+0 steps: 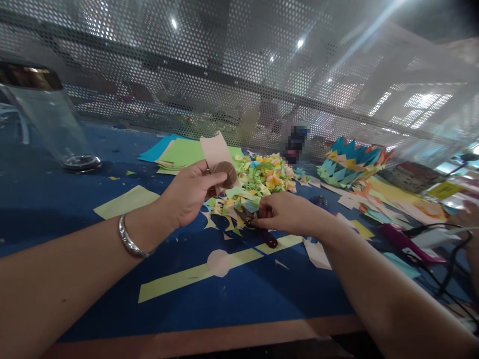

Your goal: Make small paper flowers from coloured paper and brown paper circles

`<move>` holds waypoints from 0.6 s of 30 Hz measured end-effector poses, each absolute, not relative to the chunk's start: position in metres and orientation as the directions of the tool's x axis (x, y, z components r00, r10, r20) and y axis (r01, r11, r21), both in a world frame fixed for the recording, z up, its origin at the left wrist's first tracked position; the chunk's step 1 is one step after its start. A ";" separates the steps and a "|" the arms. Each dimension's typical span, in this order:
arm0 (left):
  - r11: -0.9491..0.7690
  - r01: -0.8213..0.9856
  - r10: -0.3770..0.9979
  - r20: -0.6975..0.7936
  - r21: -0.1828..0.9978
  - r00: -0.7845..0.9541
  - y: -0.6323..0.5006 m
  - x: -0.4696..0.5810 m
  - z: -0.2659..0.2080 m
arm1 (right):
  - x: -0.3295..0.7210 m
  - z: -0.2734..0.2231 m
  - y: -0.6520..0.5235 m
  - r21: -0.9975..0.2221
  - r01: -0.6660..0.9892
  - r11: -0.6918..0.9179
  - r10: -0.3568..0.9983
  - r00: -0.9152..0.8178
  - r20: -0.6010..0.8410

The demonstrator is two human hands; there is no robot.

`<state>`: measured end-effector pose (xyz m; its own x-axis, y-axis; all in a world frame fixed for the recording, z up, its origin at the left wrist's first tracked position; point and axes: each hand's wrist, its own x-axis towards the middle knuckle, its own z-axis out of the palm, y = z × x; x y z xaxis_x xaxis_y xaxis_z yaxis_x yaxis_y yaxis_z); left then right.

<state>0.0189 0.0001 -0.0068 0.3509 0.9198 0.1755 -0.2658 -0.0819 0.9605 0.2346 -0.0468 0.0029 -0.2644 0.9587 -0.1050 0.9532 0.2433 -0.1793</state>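
Note:
My left hand [196,192], with a silver bangle at the wrist, pinches a pale pink piece of paper [217,149] that curls upward. A brownish round disc [226,174] lies under the thumb against the paper. My right hand [279,212] is low over the paper scraps, its fingers curled onto small scissors [267,237] with a dark red handle. Part of the scissors is hidden by the fingers. Cut-out scraps [213,217] lie beneath both hands. In front of them, a pale pink paper circle [219,263] rests on a light green paper strip [168,285].
A heap of folded paper pieces [271,172] stands behind my hands, beside stacked coloured sheets [183,152]. A glass jar [52,119] is at left. A zigzag paper crown shape [352,162], a magenta box [407,243] and cables lie right. Perforated metal [209,65] borders the table's back.

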 end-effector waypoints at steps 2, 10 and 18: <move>-0.100 -0.259 0.921 0.188 0.961 0.341 0.000 0.019 -0.007 | 0.231 0.003 -0.048 -0.181 0.953 0.241 0.955 -0.267 -0.131; -0.100 -0.285 0.914 0.201 0.953 0.353 -0.001 0.018 -0.006 | 0.229 0.010 -0.047 -0.369 0.915 0.166 0.985 -0.169 0.025; 0.049 -0.325 0.899 0.100 0.945 0.427 -0.004 0.022 -0.006 | 0.233 0.002 -0.038 -0.600 0.779 0.183 0.973 -0.054 0.226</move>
